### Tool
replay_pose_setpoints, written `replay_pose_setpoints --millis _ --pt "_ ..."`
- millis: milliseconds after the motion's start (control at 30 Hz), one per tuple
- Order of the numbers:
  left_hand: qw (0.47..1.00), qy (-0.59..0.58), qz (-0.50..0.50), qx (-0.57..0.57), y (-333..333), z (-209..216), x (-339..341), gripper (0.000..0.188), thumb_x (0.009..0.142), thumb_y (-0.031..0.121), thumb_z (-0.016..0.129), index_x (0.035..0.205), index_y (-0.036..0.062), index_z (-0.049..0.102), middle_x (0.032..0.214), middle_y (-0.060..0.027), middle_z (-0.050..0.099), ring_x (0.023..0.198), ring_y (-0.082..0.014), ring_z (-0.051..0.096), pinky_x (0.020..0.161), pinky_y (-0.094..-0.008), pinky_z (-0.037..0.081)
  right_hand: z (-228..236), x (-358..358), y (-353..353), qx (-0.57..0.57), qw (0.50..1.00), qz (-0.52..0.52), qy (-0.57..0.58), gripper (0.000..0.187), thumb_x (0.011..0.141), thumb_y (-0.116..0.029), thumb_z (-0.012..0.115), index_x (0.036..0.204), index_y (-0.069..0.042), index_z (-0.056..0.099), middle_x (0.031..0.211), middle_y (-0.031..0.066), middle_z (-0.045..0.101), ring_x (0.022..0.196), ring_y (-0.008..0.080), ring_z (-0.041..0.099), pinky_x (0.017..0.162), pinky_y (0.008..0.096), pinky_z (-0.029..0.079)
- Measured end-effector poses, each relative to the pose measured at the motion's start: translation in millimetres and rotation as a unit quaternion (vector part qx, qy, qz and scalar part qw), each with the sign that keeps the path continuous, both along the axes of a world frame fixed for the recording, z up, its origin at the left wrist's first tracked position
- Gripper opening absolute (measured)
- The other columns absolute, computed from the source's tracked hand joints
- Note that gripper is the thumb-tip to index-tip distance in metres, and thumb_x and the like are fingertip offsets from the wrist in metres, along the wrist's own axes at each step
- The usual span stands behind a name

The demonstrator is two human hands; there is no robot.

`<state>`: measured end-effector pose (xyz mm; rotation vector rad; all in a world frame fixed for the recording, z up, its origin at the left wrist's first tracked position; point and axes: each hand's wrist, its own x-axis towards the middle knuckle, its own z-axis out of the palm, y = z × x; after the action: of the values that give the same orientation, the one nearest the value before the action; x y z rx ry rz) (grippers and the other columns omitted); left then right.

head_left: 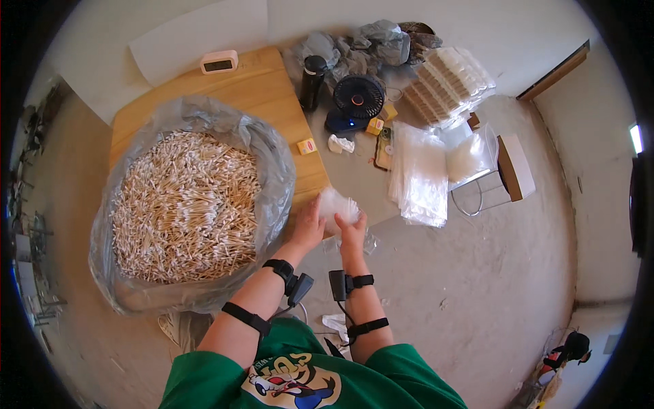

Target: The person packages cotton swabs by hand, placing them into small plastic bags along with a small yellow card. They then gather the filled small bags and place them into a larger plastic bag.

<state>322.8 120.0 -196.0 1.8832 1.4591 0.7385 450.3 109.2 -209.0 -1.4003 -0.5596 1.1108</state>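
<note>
A person's bare hands meet at the centre, seen from above, both closed around a small clear plastic bag (335, 202) just off the near right corner of a wooden table (296, 85). The left hand (310, 221) grips the bag's left side and the right hand (352, 228) its right; several fingertips are hidden, and whatever the bag contains is too blurred to make out. To the left, a large grey plastic sack (276, 160) stands open, heaped with loose cotton swabs (187, 204) — any container beneath its folds is hidden. On the table's far edge sits a pink digital clock (219, 62), its display unreadable. Farther right are a black bottle (312, 85), a small dark fan (358, 95) and a smartphone (383, 150), partly covered by a pile of flat clear bags (419, 177). Beyond that pile, plastic-wrapped packs (449, 82) are stacked, their contents hard to tell. Straps with dark devices circle both forearms; the green T-shirt (402, 375) is cut off at the near edge.
</note>
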Motion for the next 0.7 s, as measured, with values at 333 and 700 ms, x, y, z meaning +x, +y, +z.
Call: replay_pose_setpoints --millis 333,700 --pt "0.927 -0.330 0.019 -0.174 18 49 -37 0.081 0.068 0.005 0.067 0.139 0.0074 0.027 0.133 -0.0146 0.041 0.127 -0.0236 0.036 0.103 -0.0313 0.030 49 18 7 0.058 0.979 0.189 0.042 0.035 0.074 0.006 0.068 0.106 -0.003 0.056 0.106 0.0054 0.060 0.093 0.0134 0.058 0.082 0.0264 0.046" --pt "0.971 -0.213 0.054 -0.096 8 31 -34 0.056 0.069 -0.001 0.067 0.119 0.0035 0.044 0.116 -0.0146 0.053 0.111 -0.0255 0.051 0.095 -0.0348 0.041 22 13 6 0.109 0.961 0.194 -0.166 0.073 0.063 -0.002 0.078 0.126 -0.007 0.041 0.117 0.0122 0.052 0.107 0.0225 0.052 0.089 0.0328 0.044"
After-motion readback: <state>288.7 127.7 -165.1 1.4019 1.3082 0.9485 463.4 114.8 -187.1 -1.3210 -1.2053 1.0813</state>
